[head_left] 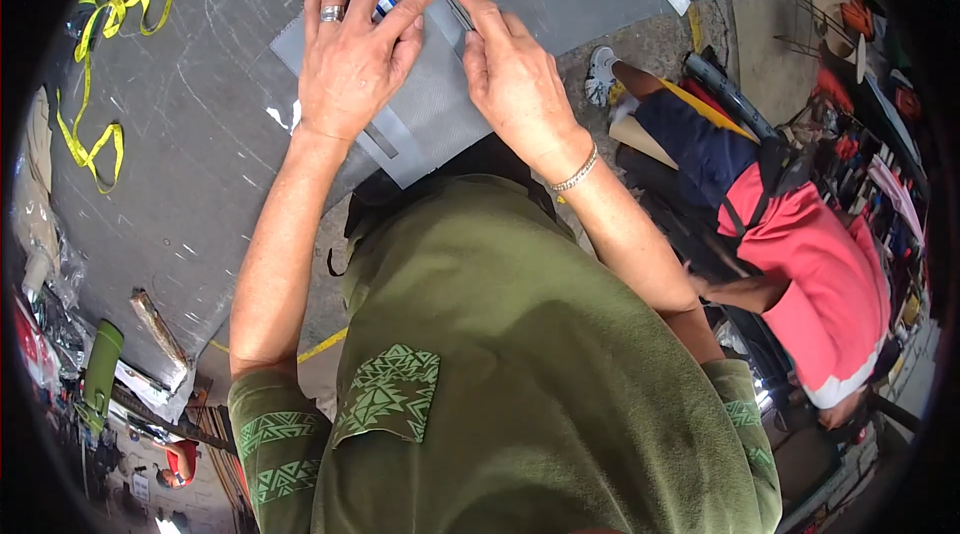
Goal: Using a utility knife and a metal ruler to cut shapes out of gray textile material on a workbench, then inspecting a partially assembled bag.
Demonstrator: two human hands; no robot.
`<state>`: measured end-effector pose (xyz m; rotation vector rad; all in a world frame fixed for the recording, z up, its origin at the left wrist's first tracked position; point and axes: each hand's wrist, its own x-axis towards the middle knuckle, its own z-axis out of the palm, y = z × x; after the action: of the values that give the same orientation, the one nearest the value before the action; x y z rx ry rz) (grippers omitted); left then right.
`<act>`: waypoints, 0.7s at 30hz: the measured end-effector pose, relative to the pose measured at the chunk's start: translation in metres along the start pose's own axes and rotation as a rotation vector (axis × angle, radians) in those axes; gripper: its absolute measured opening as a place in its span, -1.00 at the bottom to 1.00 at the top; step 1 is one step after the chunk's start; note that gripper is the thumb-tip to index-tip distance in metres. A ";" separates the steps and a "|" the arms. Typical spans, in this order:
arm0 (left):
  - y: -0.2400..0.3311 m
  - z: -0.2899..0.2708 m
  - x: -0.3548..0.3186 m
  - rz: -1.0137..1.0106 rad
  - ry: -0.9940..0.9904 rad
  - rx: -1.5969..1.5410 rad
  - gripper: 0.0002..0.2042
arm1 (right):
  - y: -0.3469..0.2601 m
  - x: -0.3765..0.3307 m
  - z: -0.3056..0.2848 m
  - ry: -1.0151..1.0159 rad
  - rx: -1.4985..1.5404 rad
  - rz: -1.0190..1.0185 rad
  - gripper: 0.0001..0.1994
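- Grey sheet [430, 114] flat on the scratched counter [200, 154], upper centre of the frame, under both hands.
- Left hand [350, 54] spread wide, palm pressing down, blue marker [384, 5] tucked between fingers.
- Right hand [510, 74] pinching a thin dark strip [455, 4] against the sheet.
- Yellow strap [100, 84] lying upper left.

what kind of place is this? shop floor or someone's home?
Likely a small sewing or upholstery workshop: scratched grey worktable, yellow tape measure, grey material sheet under both hands, cluttered goods rack beside a seated person.
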<state>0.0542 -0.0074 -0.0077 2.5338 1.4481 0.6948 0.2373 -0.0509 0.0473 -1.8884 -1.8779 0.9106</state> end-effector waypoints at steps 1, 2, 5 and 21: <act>0.000 0.000 0.000 0.000 -0.001 -0.001 -0.51 | 0.000 0.000 0.000 0.008 -0.002 -0.007 -0.47; -0.001 0.000 0.000 0.000 -0.001 -0.002 -0.51 | 0.000 0.000 0.000 0.006 -0.003 -0.006 -0.47; -0.001 0.001 0.000 -0.001 0.001 -0.007 -0.52 | 0.000 0.000 0.000 0.005 -0.005 -0.010 -0.47; 0.002 -0.001 0.000 -0.022 -0.046 -0.002 -0.58 | 0.001 0.001 -0.001 -0.016 -0.080 -0.037 -0.35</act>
<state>0.0555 -0.0091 -0.0063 2.5111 1.4580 0.6305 0.2383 -0.0498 0.0476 -1.8901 -1.9802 0.8529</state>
